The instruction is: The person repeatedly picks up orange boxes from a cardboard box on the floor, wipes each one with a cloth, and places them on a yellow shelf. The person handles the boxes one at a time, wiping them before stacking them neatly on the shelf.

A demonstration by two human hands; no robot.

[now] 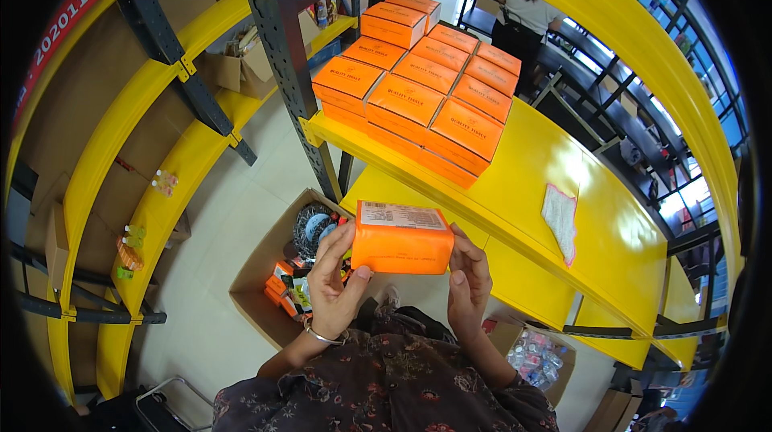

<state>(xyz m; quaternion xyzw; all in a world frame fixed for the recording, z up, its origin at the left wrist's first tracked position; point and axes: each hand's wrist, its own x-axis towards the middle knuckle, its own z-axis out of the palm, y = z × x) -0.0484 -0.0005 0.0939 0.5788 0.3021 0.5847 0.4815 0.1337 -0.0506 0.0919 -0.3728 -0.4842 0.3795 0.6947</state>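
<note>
An orange tissue pack (403, 248) is held between my two hands in front of my chest, with a pale printed label on its upper face. My left hand (333, 278) grips its left end, thumb at the lower corner. On the other end, my right hand (469, 281) presses with curled fingers. Beyond it, a stack of similar orange tissue packs (412, 73) stands in rows on a yellow metal shelf (531, 155). Below my left hand, an open cardboard box (256, 278) holds orange packs and black plastic-wrapped goods.
A grey cloth (560, 221) with a pink edge lies on the shelf's right part. Dark upright posts (289, 52) frame the rack. Another box (564, 372) of plastic bottles stands at lower right. Small bottles (164, 182) sit on the left rack. A person (522, 22) stands behind the shelf.
</note>
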